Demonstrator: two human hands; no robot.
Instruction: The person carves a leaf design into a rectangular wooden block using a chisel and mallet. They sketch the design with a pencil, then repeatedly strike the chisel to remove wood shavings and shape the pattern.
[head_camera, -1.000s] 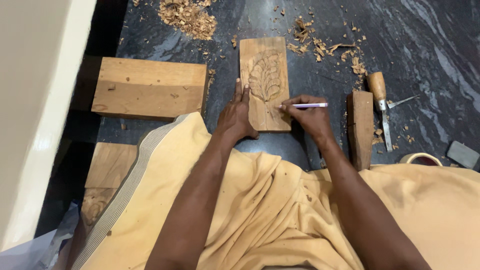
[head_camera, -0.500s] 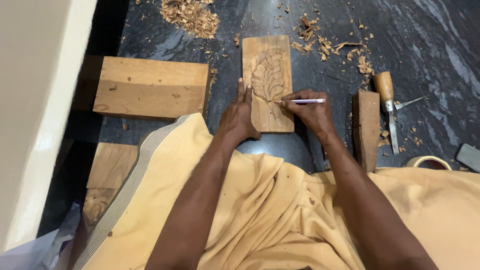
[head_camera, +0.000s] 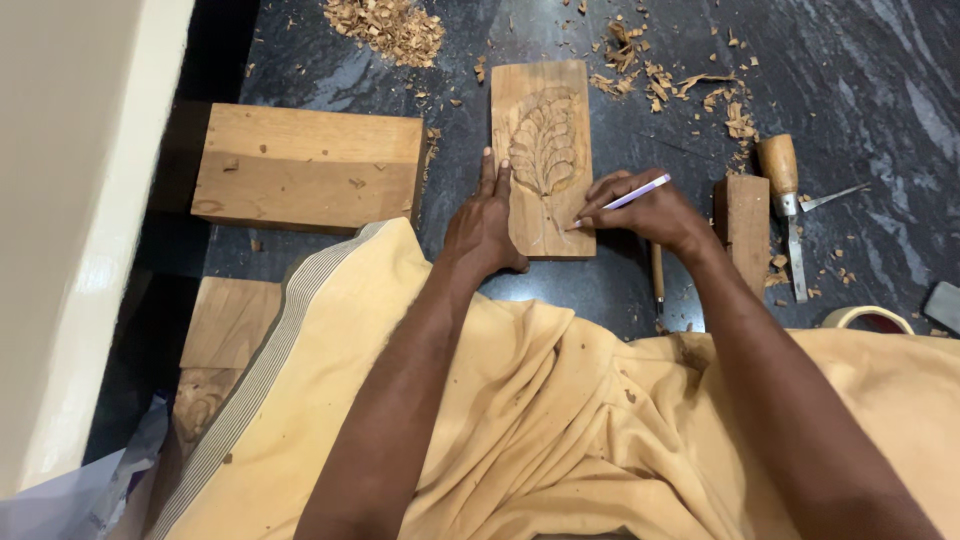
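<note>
Marking a carved wooden panel (head_camera: 543, 150) with a pencil (head_camera: 625, 200) on the dark stone floor (head_camera: 880, 80).

Right hand (head_camera: 645, 212) pinches the pencil in a closed writing grip, tip touching the panel's lower right part — seemingly sketching lines under the relief. Left hand (head_camera: 485, 222) lies flat, fingers extended, against the panel's left edge, holding nothing. Continuing would call for a steady panel and a light, controlled stroke. The panel lies upright before the knees — pale, rectangular, with a scalloped leaf pattern. A chisel (head_camera: 785, 205) and wood chips (head_camera: 390, 25) lie nearby.
</note>
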